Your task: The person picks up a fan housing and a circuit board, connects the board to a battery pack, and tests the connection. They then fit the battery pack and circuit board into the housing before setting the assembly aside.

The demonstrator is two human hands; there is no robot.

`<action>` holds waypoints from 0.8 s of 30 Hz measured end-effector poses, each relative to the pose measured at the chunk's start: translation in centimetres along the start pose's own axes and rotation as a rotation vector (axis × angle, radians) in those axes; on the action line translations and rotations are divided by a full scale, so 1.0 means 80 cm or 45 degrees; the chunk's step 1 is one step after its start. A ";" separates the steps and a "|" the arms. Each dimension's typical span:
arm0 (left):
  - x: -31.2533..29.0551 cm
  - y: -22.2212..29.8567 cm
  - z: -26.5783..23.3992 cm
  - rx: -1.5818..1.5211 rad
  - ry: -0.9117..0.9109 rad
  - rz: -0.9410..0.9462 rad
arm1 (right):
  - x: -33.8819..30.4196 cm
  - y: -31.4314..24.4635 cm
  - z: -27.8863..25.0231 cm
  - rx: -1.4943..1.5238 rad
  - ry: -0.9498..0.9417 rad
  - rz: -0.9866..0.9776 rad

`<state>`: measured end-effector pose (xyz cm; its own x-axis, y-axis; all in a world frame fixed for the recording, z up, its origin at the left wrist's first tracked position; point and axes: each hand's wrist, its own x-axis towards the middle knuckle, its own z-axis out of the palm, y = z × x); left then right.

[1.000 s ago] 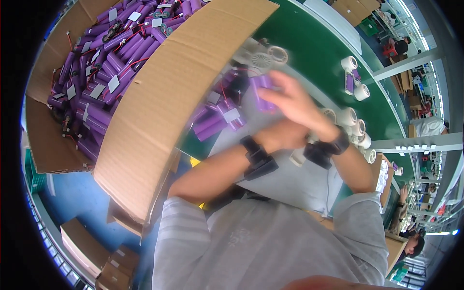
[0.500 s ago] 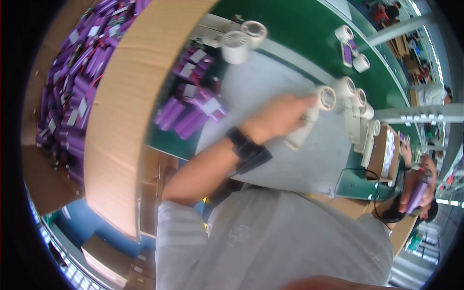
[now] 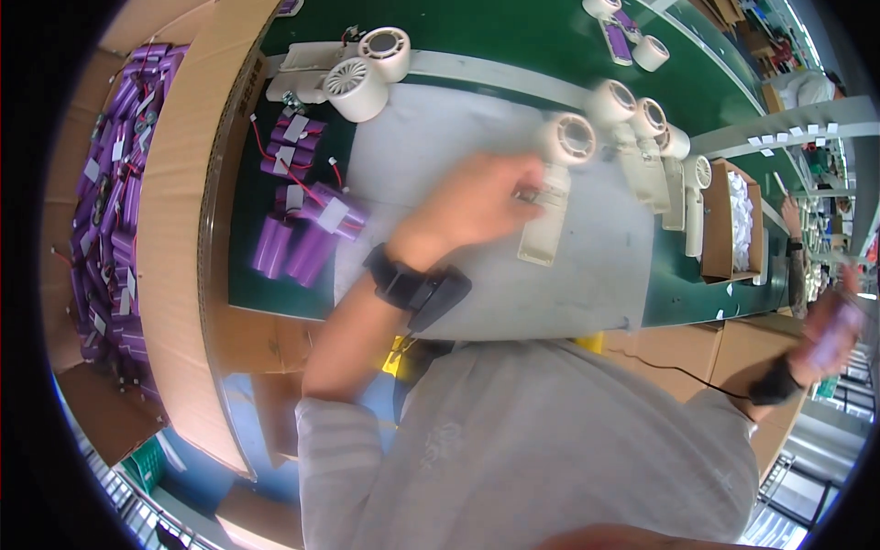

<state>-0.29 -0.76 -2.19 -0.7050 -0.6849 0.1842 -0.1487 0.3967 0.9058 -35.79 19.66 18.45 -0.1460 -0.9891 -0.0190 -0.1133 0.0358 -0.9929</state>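
Observation:
A white handheld fan shell (image 3: 547,215) with a round fan head lies on the pale grey mat (image 3: 440,119). My left hand (image 3: 472,206), slightly blurred, is beside its handle. The fingers are curled together round a small greyish thing, too blurred to name, close to the handle's edge. Far out to the right, my right hand (image 3: 816,353) is closed on a purple battery pack (image 3: 838,332); both are smeared by motion. Several purple battery packs (image 3: 307,229) with red wires and white labels lie at the mat's left. More fan shells (image 3: 642,170) stand in a row right of the mat.
A large cardboard box (image 3: 183,238) full of purple battery packs (image 3: 115,238) stands at the left. Fan parts (image 3: 356,87) lie at the back left, another fan (image 3: 623,37) at the back right. A small carton (image 3: 731,225) holds white pieces. Another person's arm (image 3: 794,247) shows beyond it.
My left hand has shifted from the fan head to beside its handle. My right hand has swung outward and up with the battery pack. The whole view has turned somewhat.

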 end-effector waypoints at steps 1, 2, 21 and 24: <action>-0.001 -0.004 0.001 -0.032 0.007 -0.021 | 0.049 0.028 0.122 -0.070 0.071 0.042; -0.009 -0.007 -0.003 -0.076 0.033 -0.036 | 0.051 0.028 0.129 -0.160 0.130 0.079; -0.016 -0.002 -0.028 -0.028 -0.007 0.011 | 0.146 0.198 0.253 -0.777 -0.202 -0.344; -0.015 0.003 -0.031 0.007 -0.022 0.025 | 0.144 0.204 0.251 -0.699 -0.177 -0.362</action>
<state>2.28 -1.35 -1.28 -0.7197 -0.6662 0.1956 -0.1385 0.4138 0.8998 -19.55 5.98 -0.35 0.0889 -0.9788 0.1846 -0.6220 -0.1993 -0.7572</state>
